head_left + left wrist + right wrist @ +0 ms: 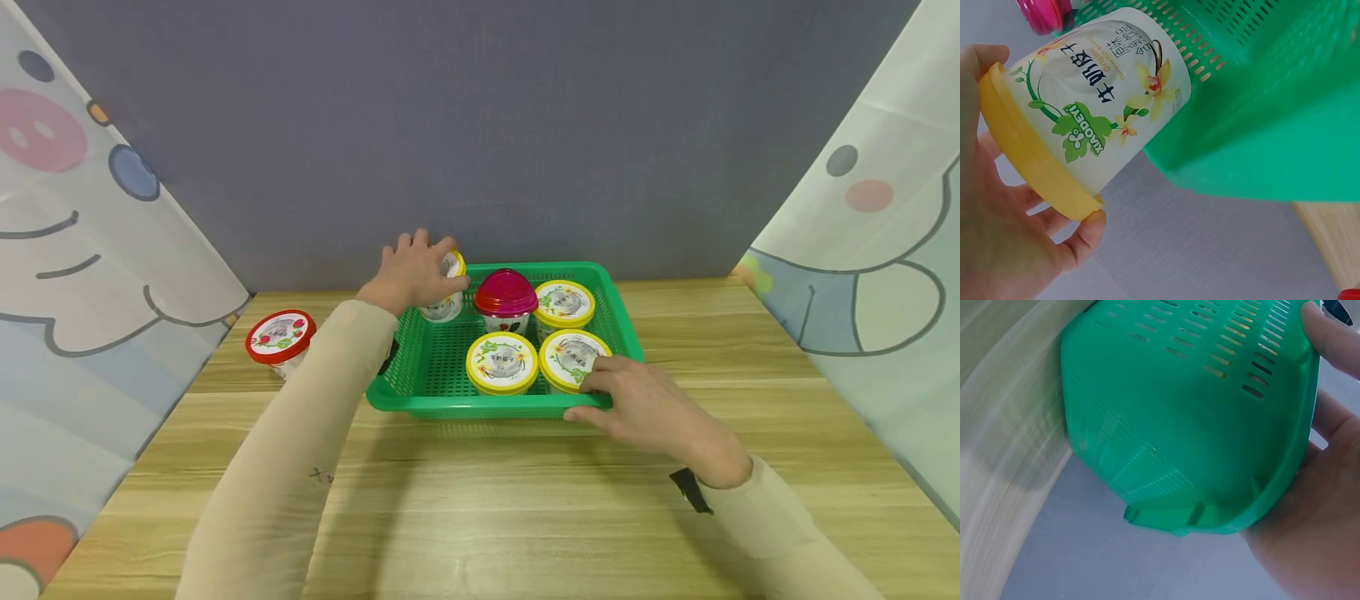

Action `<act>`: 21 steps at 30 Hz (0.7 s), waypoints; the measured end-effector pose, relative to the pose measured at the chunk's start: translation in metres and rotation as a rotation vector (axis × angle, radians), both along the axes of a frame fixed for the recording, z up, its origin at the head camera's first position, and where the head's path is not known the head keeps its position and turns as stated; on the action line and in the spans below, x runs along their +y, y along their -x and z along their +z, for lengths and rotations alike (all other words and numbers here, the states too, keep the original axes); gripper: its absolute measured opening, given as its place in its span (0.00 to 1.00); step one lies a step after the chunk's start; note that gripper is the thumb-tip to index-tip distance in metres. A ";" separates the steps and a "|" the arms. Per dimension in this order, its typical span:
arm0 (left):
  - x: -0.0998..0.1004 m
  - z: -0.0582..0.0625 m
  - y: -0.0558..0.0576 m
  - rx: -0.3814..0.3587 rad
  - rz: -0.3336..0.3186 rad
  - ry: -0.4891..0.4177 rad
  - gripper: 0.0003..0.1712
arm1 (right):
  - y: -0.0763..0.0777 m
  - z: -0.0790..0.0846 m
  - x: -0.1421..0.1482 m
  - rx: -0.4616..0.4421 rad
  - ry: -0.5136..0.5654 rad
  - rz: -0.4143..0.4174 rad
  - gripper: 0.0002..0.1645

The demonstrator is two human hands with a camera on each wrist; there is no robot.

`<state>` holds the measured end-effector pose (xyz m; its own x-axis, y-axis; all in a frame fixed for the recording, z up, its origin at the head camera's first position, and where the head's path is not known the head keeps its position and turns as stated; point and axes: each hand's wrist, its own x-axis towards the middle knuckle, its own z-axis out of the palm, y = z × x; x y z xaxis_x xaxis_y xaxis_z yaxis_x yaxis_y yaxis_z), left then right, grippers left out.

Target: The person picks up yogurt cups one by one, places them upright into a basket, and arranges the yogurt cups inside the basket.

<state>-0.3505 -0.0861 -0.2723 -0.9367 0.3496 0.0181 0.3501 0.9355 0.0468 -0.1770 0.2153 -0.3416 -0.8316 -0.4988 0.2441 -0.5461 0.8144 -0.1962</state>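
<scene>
My left hand (415,273) grips a white tub (1104,94) by its yellow lid. The tub is tilted over the back left corner of a green plastic basket (480,404), its base inside the rim. In the left wrist view, fingers and thumb spread round the lid edge. At the basket's front right, my right hand (647,410) holds the rim, thumb outside and fingers over it, close to a yellow-lidded tub (562,358). Two more yellow-lidded tubs (502,364) and a tub with a domed magenta lid (506,294) stand in the basket.
Left of the basket, a red-lidded tub (281,337) stands on the wooden table (480,517), partly behind my left sleeve. A grey wall (480,133) rises just behind the basket. Cartoon-printed sheets (862,250) hang along both sides.
</scene>
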 end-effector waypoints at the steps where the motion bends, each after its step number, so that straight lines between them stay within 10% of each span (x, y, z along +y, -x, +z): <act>1: 0.001 -0.001 0.000 -0.001 0.001 0.002 0.42 | 0.000 0.000 0.000 0.001 0.001 0.000 0.16; 21: 0.007 -0.018 0.005 -0.064 0.028 0.033 0.43 | 0.000 0.000 -0.002 0.004 -0.001 0.003 0.15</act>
